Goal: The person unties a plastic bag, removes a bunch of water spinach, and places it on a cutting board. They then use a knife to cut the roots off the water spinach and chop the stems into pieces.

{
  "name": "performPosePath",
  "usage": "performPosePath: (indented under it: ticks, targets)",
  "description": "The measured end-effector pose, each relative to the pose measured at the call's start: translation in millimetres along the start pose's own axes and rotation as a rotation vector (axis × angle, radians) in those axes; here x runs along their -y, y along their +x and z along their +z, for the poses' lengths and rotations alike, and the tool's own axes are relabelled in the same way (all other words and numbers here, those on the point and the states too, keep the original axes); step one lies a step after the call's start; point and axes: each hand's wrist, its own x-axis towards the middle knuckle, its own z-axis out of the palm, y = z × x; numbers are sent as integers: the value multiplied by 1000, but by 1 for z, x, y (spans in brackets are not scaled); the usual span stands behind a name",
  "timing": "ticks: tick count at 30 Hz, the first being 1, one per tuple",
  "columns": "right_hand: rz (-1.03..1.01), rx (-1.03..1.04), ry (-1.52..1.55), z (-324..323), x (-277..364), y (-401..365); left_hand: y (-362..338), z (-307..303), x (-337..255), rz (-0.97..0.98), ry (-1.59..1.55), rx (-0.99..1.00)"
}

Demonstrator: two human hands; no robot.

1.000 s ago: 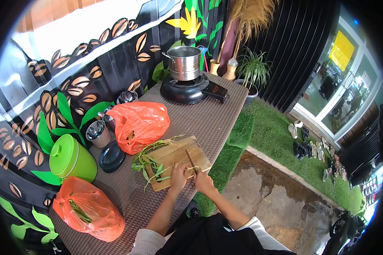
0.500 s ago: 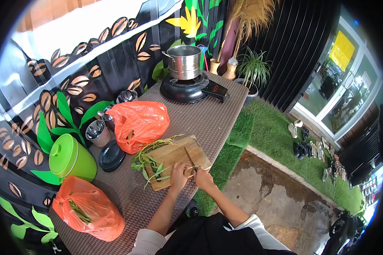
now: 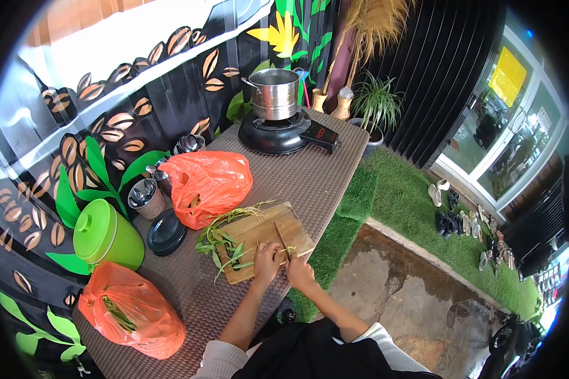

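Note:
On a wooden cutting board point(image 3: 253, 230) near the table's right edge lie green leafy stems point(image 3: 229, 243). My left hand point(image 3: 267, 260) rests on the board, its fingers closed round the stems. My right hand point(image 3: 299, 270) is closed on the handle of a knife point(image 3: 281, 235), whose blade points away over the board. Small cut pieces of stem point(image 3: 291, 249) lie between the hands, beside the blade.
An orange-red bag point(image 3: 212, 183) sits behind the board, another point(image 3: 133, 312) at the front left. Beyond are a green lidded container point(image 3: 107, 234), dark plates point(image 3: 166, 232), a cutlery holder point(image 3: 146, 201) and a steel pot point(image 3: 275, 95) on a black stove point(image 3: 272, 134).
My right hand has shifted slightly down and toward me with the knife. My left hand has barely moved on the board.

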Motion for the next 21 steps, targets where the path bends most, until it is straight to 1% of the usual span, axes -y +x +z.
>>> performPosePath:
  ticks: [2,3,4,6,8,10,11,13,17,19,21]
  targets:
    - [39,-54,8,5,6,-5,0,1,1,14,-7,-6]
    - [55,-10,13,0,8,-2,0,1,1,3,-16,5]
    - [56,-9,13,-2,7,4,0,0,1,-8,-25,17]
    - [19,44,38,-6,4,11,-1,1,0,-13,-7,18]
    - [25,34,35,-7,6,6,-1,1,1,-19,16,12]
    - [28,25,30,-2,8,2,0,1,2,18,3,-11]
    - [35,-8,18,3,9,-2,0,1,2,17,2,-13]
    - [45,-41,4,4,9,-3,-1,0,-1,-30,-19,-9]
    - [40,8,72,-3,9,7,-1,0,0,-24,-31,7]
    - [26,16,74,1,6,7,-1,3,5,-66,-74,-9]
    - [19,-61,38,9,8,-3,0,4,11,-65,-81,-12]
